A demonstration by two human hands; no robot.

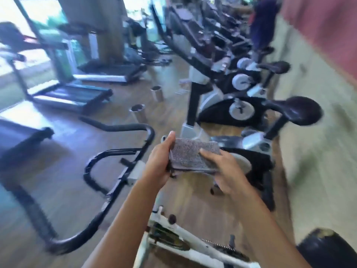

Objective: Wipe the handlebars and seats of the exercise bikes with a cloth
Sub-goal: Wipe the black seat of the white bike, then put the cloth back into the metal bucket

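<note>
Both hands hold the folded grey cloth up in the air over the near bike. The left hand grips one end and the right hand pinches the other. The black handlebars are just to the left. The seat is low on the right. It is best to keep the cloth folded flat and rub along the whole bar.

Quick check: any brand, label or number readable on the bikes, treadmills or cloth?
None readable. The cloth, held in the left hand and right hand, shows no print. Anything on the near bike's white frame or the treadmill is lost to motion blur.
</note>
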